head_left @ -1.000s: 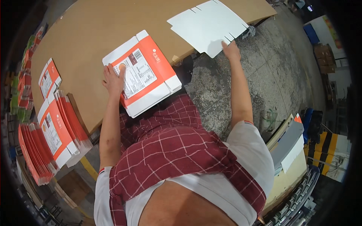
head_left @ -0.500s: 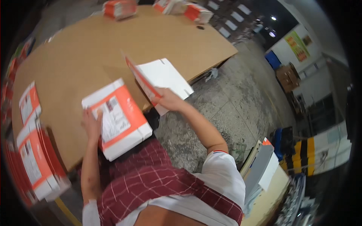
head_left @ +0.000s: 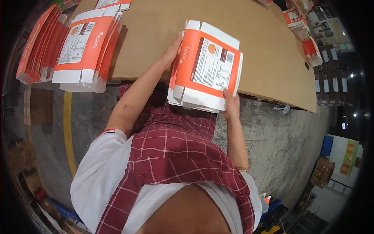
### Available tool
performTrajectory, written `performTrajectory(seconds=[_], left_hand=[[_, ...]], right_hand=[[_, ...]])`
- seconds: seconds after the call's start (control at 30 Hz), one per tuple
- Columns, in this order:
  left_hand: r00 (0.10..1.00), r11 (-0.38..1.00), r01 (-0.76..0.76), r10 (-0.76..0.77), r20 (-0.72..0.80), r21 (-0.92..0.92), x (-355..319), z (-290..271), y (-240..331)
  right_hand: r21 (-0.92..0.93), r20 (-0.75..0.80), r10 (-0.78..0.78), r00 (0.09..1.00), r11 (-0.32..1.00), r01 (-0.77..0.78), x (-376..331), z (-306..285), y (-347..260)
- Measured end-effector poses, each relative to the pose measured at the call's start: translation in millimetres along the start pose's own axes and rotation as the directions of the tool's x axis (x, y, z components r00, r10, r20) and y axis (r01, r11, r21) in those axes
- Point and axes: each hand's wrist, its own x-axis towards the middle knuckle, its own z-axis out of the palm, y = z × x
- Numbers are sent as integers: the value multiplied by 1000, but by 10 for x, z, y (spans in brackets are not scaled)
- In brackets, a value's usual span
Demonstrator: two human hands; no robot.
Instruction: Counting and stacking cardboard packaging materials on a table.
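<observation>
A small stack of flat, folded orange-and-white cartons (head_left: 212, 64) lies at the near edge of the table, slightly tilted and partly over the edge. My left hand (head_left: 171, 52) is closed along its left side, fingers partly hidden by the stack. At the lower right corner my right hand (head_left: 232, 104) grips the stack, thumb on the top carton and the other fingers mostly out of sight. The top carton shows a white label panel on an orange band. Its white end flaps stick out at both ends.
The brown table (head_left: 144, 19) spreads out ahead. On its left, more flat cartons (head_left: 78, 48) stand leaning in a thick row. Further orange-and-white cartons (head_left: 311, 50) sit by the far right edge, near a small black object (head_left: 307, 65). Brown boxes (head_left: 322, 171) are stacked beyond the floor at right.
My right hand, which held a folded carton apart, now grips the stack's lower right corner. That separate carton no longer shows by itself. My left hand remains at the stack's left side; the view has turned.
</observation>
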Motion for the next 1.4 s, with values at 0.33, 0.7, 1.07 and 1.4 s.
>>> performTrajectory(seconds=[0.33,0.7,1.07,1.4], left_hand=[[987,928,-158,160,23,337,198,-225,-668],[972,394,-106,236,11,913,43,-12,-623],[966,574,-151,259,-3,805,99,-38,-675],[986,777,-64,144,-77,627,89,-45,-510]], right_hand=[[260,-54,10,999,966,5,-64,-244,-329],[-682,75,-599,797,552,479,-1180,-372,-2171],[-44,289,32,957,999,-20,-129,276,-546],[340,222,96,970,925,-169,10,-53,-312]])
